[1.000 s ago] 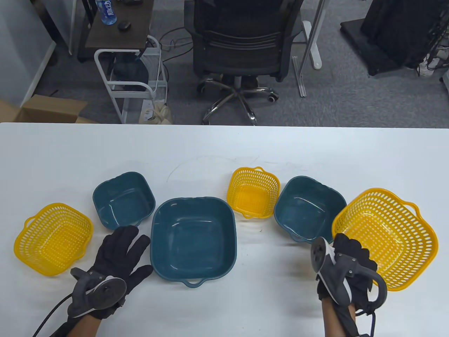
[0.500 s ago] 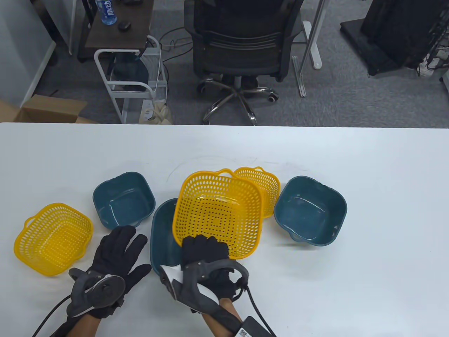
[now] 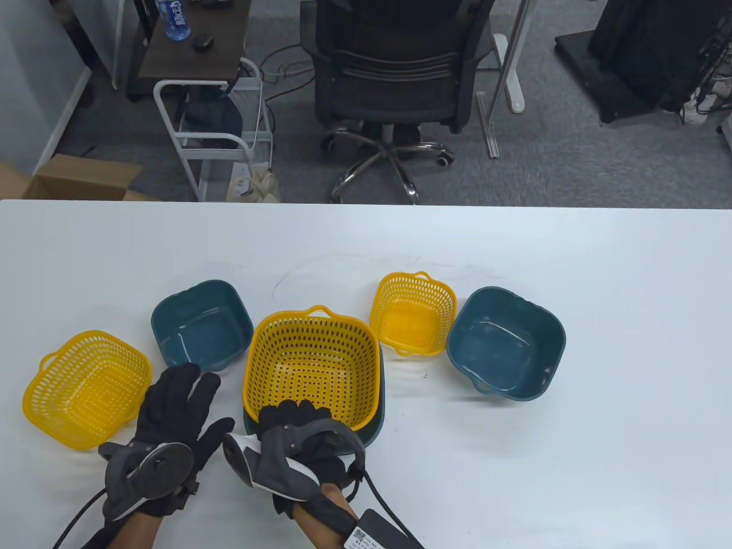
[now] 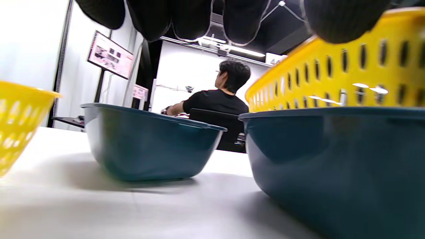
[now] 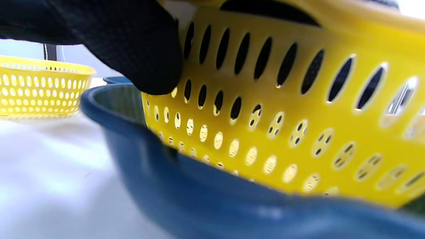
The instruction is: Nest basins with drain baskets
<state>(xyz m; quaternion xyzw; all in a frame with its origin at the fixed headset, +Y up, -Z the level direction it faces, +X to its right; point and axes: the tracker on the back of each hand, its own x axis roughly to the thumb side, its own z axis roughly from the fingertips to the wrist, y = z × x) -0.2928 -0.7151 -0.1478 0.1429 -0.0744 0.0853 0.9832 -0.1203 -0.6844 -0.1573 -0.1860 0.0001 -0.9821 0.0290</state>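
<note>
The large yellow drain basket (image 3: 311, 366) sits inside the large blue basin (image 3: 382, 400) at the table's middle front. My right hand (image 3: 289, 413) grips the basket's near rim. In the right wrist view a gloved finger (image 5: 132, 43) presses the basket wall (image 5: 282, 116), whose near side stands above the basin rim (image 5: 199, 199). My left hand (image 3: 180, 389) lies open and flat on the table, left of the basin, holding nothing. Its fingertips (image 4: 186, 16) hang over the basin (image 4: 332, 166).
A small blue basin (image 3: 201, 325) and a medium yellow basket (image 3: 86, 389) stand to the left. A small yellow basket (image 3: 413, 313) and a medium blue basin (image 3: 506, 349) stand to the right. The white table (image 3: 629, 400) is bare at far right.
My right hand has carried the large yellow basket from the table's right side over to the left and lowered it into the large blue basin. My left hand has shifted slightly left.
</note>
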